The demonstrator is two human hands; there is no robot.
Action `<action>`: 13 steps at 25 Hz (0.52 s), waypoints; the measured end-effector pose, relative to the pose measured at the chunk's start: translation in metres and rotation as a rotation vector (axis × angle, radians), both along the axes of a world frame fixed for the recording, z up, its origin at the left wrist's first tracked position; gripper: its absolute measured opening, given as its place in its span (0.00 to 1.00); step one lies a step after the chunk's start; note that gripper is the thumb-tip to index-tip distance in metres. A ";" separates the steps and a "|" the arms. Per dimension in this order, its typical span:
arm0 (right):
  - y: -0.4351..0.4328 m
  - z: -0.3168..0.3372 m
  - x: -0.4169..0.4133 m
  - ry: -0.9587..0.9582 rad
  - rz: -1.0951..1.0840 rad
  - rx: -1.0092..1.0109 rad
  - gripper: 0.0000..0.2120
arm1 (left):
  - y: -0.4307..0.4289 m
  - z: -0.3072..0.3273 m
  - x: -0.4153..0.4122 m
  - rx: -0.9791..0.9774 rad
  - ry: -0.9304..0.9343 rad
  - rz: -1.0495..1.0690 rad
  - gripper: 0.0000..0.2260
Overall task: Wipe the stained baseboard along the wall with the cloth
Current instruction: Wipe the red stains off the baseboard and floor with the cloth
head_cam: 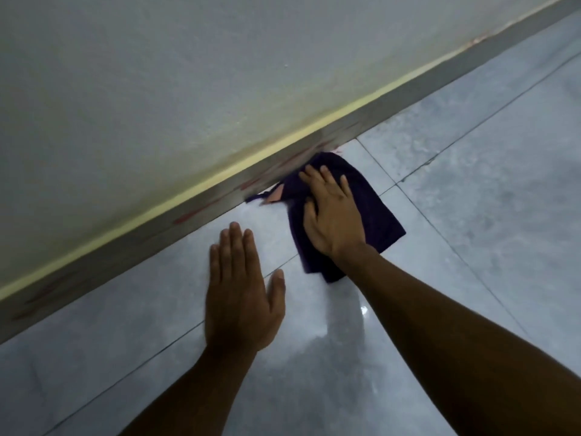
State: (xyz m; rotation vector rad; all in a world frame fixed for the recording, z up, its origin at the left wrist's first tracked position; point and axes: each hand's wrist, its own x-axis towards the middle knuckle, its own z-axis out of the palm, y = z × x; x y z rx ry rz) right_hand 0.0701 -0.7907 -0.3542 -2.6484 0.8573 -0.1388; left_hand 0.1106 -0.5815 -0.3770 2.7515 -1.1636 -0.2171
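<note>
A grey baseboard [195, 204] runs diagonally from lower left to upper right at the foot of the wall, with reddish smears along it. A dark purple cloth [371, 212] lies on the floor tiles, its far edge touching the baseboard. My right hand [331, 212] lies flat on the cloth, fingers spread and pointing at the baseboard. My left hand [242, 291] rests flat on the bare tile to the left of the cloth, fingers together, holding nothing. A pinkish patch [275, 196] shows at the cloth's left edge.
A pale wall [157, 89] with a yellowish strip [220, 177] tops the baseboard. Glossy grey floor tiles [471, 184] with dark grout lines fill the right and the foreground. More red stains mark the baseboard at far left [47, 297] and far upper right [478, 39].
</note>
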 end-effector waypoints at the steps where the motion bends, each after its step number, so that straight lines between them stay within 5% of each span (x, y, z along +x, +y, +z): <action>1: 0.004 0.000 -0.005 0.004 0.067 0.020 0.26 | 0.000 -0.002 0.000 -0.012 -0.007 -0.003 0.37; 4: -0.016 -0.003 -0.022 0.053 0.291 0.003 0.28 | 0.001 -0.003 -0.001 -0.022 -0.002 -0.003 0.36; 10: -0.058 0.002 -0.003 0.015 -0.124 0.008 0.28 | -0.003 -0.004 -0.001 -0.021 -0.027 -0.003 0.36; 13: 0.000 0.008 -0.009 -0.033 0.138 0.126 0.29 | 0.000 -0.005 -0.001 -0.063 -0.024 -0.010 0.35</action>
